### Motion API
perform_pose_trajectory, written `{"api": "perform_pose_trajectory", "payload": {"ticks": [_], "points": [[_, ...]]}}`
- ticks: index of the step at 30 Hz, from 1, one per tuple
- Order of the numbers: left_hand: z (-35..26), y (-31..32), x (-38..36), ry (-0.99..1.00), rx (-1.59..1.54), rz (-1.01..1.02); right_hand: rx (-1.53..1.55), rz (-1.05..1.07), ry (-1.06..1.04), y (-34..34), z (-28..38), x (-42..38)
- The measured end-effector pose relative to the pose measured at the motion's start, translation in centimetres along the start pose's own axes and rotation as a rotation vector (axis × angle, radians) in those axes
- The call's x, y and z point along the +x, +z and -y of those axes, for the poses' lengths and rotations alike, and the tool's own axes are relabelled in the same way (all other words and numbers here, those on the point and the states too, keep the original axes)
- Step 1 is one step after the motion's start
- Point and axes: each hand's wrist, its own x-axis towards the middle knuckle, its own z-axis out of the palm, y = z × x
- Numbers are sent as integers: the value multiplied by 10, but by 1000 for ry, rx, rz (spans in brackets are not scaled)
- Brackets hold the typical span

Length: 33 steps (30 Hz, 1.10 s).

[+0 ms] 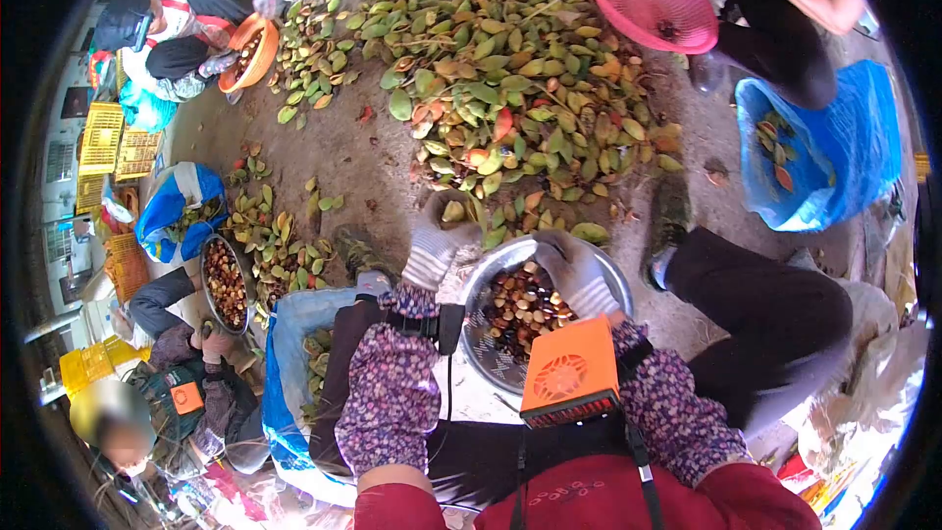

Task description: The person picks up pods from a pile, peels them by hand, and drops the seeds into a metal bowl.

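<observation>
My left hand (439, 243), in a grey-and-white striped glove, is closed around a green seed pod (453, 211) at the near edge of the pod pile (530, 88). My right hand (577, 273), gloved alike, hangs over the right side of a perforated metal bowl (472, 348) between my knees. Its fingers curl inward and downward, and whatever they hold is hidden. Brown and pale shiny seeds (525, 304) lie in the bowl. An orange fan box (572, 370) hangs at my chest and covers part of the bowl's near rim.
Against my left leg stands a blue sack (287, 363) of pods. A blue bag (859, 157) and a pink basket (653, 0) are at right, near a person's legs. Two people sit at left with an orange basket (257, 64) and a seed-filled bowl (226, 283). Yellow crates (101, 137) stand behind.
</observation>
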Motion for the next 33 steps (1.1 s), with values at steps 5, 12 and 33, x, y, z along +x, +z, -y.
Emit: {"api": "perform_pose_trajectory", "payload": {"ticks": [5, 12, 33], "points": [[-47, 56, -67, -16, 151, 214, -230, 186, 72, -20, 62, -25], [-78, 92, -145, -96, 57, 66, 35, 155, -157, -30, 65, -80], [1, 89, -173, -21, 286, 69, -707, 325, -337, -44, 42, -129]]}}
